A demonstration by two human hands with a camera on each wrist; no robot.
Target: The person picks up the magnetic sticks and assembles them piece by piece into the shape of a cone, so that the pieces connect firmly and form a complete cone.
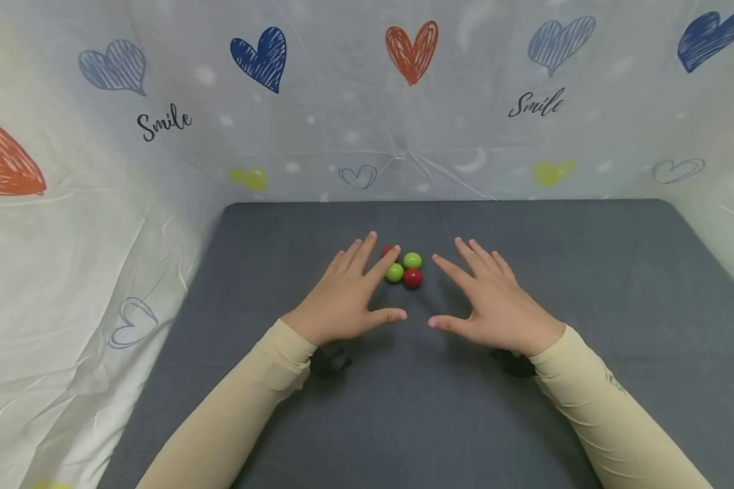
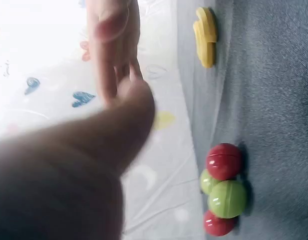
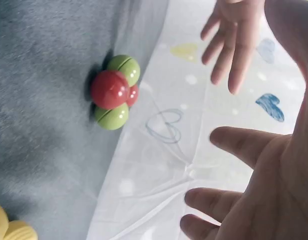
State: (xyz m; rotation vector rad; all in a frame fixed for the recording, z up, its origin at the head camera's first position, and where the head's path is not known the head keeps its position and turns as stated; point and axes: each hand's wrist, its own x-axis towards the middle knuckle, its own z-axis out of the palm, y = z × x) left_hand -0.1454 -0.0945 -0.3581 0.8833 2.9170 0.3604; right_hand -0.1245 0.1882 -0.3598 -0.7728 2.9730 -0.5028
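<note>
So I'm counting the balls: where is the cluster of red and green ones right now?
In the head view the four balls sit bunched mid-mat, between the left hand and the right hand, just off the left fingertips.

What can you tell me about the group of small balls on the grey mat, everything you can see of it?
The cluster of balls holds four small glossy balls, two red and two green, plastic by their look, each with a thin seam round it. They sit packed together in a square, like colours on the diagonals, toward the back middle of the grey mat. The left hand hovers flat beside them, its forefinger covering part of the far red ball in the head view; contact cannot be told. The right hand stays apart.
</note>
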